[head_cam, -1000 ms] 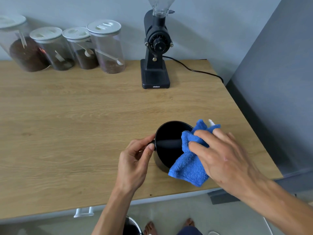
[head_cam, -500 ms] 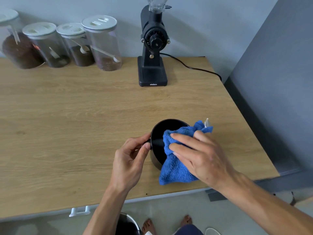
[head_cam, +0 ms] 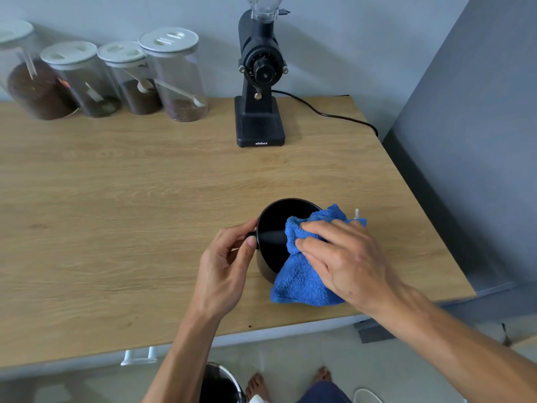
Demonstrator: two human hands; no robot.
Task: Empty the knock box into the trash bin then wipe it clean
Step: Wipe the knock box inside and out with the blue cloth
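Note:
A round black knock box [head_cam: 274,225] stands on the wooden counter [head_cam: 116,216] near its front right corner, with its bar running across the dark inside. My left hand [head_cam: 225,269] pinches the box's left rim between thumb and fingers. My right hand [head_cam: 345,257] presses a blue terry cloth [head_cam: 302,280] over the box's right rim; the cloth drapes down the front wall onto the counter. The right half of the box is hidden by cloth and hand. A trash bin [head_cam: 222,383] with a metal rim shows on the floor below the counter edge.
Several clear canisters with white lids [head_cam: 171,74] hold coffee along the back left wall. A black grinder [head_cam: 260,82] stands at the back centre, its cord [head_cam: 328,113] trailing right. A grey cabinet side [head_cam: 470,141] rises right of the counter. My bare feet [head_cam: 258,385] show below.
My right hand has slid the cloth leftward, farther over the box's rim and opening. The left hand keeps its hold on the rim.

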